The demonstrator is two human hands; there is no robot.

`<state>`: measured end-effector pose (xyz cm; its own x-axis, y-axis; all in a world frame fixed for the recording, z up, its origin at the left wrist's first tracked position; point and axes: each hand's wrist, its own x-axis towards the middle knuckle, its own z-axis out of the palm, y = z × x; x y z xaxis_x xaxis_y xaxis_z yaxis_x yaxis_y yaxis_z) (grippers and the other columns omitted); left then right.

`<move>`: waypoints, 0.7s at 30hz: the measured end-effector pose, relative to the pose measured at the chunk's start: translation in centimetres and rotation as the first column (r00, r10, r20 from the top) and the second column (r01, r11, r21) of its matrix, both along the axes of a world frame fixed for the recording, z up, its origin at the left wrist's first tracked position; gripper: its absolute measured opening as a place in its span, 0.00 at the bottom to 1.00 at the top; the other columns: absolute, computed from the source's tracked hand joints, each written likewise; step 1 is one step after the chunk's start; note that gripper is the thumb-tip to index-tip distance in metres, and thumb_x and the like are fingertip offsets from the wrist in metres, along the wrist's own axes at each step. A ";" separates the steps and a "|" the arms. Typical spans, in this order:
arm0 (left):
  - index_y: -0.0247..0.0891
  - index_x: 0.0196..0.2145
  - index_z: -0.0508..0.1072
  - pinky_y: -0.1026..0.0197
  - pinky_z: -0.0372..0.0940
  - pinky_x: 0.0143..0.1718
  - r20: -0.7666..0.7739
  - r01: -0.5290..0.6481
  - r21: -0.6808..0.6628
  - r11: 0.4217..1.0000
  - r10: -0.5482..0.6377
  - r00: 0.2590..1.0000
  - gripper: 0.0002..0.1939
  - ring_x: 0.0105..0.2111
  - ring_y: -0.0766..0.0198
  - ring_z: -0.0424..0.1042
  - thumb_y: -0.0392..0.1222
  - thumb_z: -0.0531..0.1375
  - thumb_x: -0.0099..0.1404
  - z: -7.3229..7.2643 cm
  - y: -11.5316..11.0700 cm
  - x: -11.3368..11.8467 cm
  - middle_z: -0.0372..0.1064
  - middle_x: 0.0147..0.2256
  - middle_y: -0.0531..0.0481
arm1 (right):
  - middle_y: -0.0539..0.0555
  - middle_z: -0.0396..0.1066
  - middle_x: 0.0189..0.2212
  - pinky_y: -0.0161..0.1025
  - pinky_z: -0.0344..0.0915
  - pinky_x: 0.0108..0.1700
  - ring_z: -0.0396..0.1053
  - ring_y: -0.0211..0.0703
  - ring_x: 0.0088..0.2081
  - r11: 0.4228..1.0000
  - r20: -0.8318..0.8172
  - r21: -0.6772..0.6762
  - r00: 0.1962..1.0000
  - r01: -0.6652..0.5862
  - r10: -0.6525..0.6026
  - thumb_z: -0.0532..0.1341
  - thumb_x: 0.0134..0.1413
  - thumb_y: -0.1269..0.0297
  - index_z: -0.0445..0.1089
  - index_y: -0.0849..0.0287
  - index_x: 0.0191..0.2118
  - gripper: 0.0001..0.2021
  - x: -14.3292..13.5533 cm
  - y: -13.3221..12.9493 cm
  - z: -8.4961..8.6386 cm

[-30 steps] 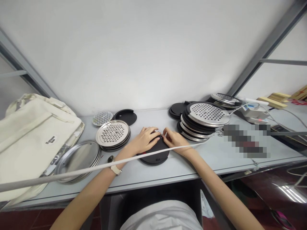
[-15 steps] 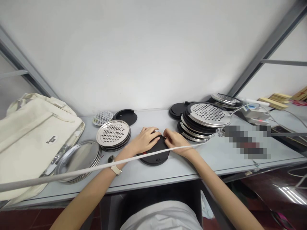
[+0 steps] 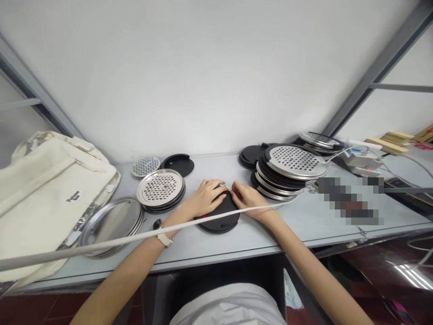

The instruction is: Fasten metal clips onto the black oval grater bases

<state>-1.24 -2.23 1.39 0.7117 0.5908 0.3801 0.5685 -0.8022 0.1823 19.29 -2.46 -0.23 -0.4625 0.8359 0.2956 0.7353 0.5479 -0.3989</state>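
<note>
A round black disc (image 3: pixel 221 220) lies on the grey table in front of me, with a bit of red showing at its left side. My left hand (image 3: pixel 204 197) rests over the disc's upper left part, its fingers bent onto the rim. At the disc's upper right edge my right hand (image 3: pixel 246 198) has its fingers pinched together by a small metal piece (image 3: pixel 228 187). That piece runs between the fingertips of both hands; what exactly each one grips is too small to tell.
Perforated metal discs (image 3: pixel 161 188) and plain metal plates (image 3: pixel 113 221) are stacked at left, beside cream bags (image 3: pixel 50 189). A tall black and metal stack (image 3: pixel 287 174) stands at right. A white cable (image 3: pixel 135 238) crosses in front of my forearms.
</note>
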 end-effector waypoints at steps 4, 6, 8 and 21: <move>0.36 0.52 0.61 0.51 0.57 0.52 0.015 -0.022 -0.022 1.000 0.022 1.000 0.13 0.51 0.56 0.64 0.38 0.49 0.70 0.0 0.0 0.2 0.65 0.48 0.42 | 0.50 0.63 0.25 0.34 0.54 0.29 0.61 0.39 0.25 1.000 -0.012 -0.003 1.000 -0.002 0.002 0.51 0.58 0.69 0.57 0.56 0.35 0.02 0.1 0.0 0.0; 0.36 0.53 0.59 0.50 0.58 0.52 0.020 -0.055 -0.017 0.998 0.055 0.998 0.14 0.50 0.54 0.64 0.39 0.50 0.70 0.0 0.0 0.2 0.65 0.48 0.41 | 0.50 0.64 0.25 0.34 0.54 0.29 0.61 0.39 0.25 1.000 -0.039 -0.012 0.999 -0.011 0.011 0.51 0.58 0.70 0.58 0.57 0.35 0.02 0.1 -0.1 0.1; 0.36 0.53 0.58 0.49 0.58 0.52 0.020 -0.069 -0.011 0.998 0.069 0.997 0.16 0.50 0.53 0.64 0.40 0.52 0.69 -0.1 -0.1 0.2 0.64 0.50 0.40 | 0.50 0.64 0.27 0.34 0.56 0.30 0.61 0.39 0.26 0.999 -0.074 -0.020 0.997 -0.027 0.026 0.51 0.57 0.71 0.58 0.57 0.35 0.03 0.2 -0.1 0.1; 0.38 0.56 0.58 0.53 0.57 0.54 0.034 0.048 -0.047 0.998 -0.046 0.998 0.18 0.53 0.57 0.64 0.39 0.52 0.69 -0.3 0.2 0.1 0.65 0.52 0.44 | 0.50 0.62 0.27 0.35 0.58 0.32 0.60 0.39 0.28 1.000 -0.129 -0.014 0.991 -0.027 0.025 0.51 0.57 0.70 0.56 0.56 0.31 0.04 -0.1 0.1 0.2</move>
